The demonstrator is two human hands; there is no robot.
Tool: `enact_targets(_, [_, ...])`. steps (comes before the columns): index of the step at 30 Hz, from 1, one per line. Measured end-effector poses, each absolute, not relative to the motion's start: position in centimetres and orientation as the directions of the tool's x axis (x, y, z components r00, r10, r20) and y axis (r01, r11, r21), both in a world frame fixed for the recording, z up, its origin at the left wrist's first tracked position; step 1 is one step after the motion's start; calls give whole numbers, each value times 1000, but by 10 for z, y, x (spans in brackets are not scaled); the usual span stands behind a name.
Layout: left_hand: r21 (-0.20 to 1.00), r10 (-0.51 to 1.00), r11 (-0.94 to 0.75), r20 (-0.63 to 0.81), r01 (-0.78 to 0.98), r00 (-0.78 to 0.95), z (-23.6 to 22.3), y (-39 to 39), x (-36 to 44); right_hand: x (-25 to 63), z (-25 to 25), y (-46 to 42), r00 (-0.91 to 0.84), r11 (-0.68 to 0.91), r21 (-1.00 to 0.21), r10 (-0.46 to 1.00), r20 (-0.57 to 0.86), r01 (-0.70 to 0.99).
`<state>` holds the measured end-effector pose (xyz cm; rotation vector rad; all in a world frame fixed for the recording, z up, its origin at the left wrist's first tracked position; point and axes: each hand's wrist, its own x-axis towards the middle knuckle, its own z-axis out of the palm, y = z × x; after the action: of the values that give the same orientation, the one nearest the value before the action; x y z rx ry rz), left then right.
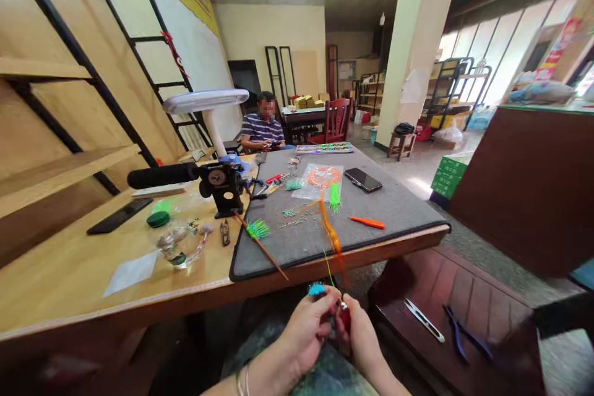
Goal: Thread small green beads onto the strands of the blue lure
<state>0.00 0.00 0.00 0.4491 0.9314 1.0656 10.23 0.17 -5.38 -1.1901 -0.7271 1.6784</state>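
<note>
My left hand (304, 331) is closed in a pinch in front of the table edge. A small turquoise tuft (317, 289) sticks up at its fingers. My right hand (364, 334) is closed beside it, thumb and fingers round a shiny red object (344, 312) whose kind is mostly hidden. A thin bright green strand (329, 267) rises from between the hands. Just beyond them, orange strands (330, 232) hang over the edge of the grey mat (394, 210). A bundle of green strands (335, 198) and an orange pen-like tool (367, 223) lie farther back.
At left stand a clamp device (223, 182) with a brown rod, a lamp (206, 100) and a clear jar (179, 250). A phone (363, 179) lies on the mat. Thread snips (424, 320) and blue-handled pliers (464, 334) rest on a dark stool (492, 284). Another person (262, 130) sits beyond.
</note>
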Motion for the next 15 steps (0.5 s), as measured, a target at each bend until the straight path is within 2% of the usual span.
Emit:
enact_targets(7, [711,885,454,-431,-536,177,0,1,2,99,-51,-1,-106,-358,-874,934,-342,-329])
enact_targets(15, [712,889,451,-412,-538,200,-1,2,1,100,-49,-2,-136,-375,-848,927,-349,-375])
